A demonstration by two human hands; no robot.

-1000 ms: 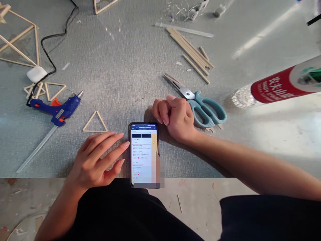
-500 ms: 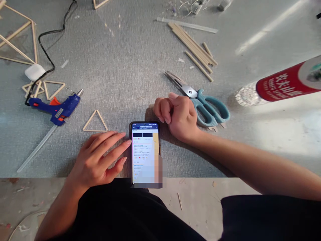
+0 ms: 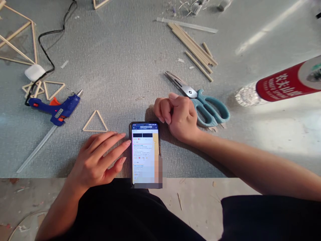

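Observation:
A lit smartphone (image 3: 142,150) lies at the table's front edge, part of its lower screen blurred out. My left hand (image 3: 100,160) rests beside it with fingers spread, the fingertips at the phone's left edge. To the phone's upper right, my right hand (image 3: 177,115) is curled into a loose fist on the table; nothing shows in it. Scissors with blue handles (image 3: 213,107) lie against and partly behind that fist. Just above my left hand sits a small triangle of wooden sticks (image 3: 95,130).
At the left lie a blue glue gun (image 3: 62,108), its black cord (image 3: 45,50), a white case (image 3: 34,72) and stick frames (image 3: 34,43). Wooden sticks (image 3: 192,43) and a clear glue stick (image 3: 187,25) are at the back. A red-labelled bottle (image 3: 283,82) stands right.

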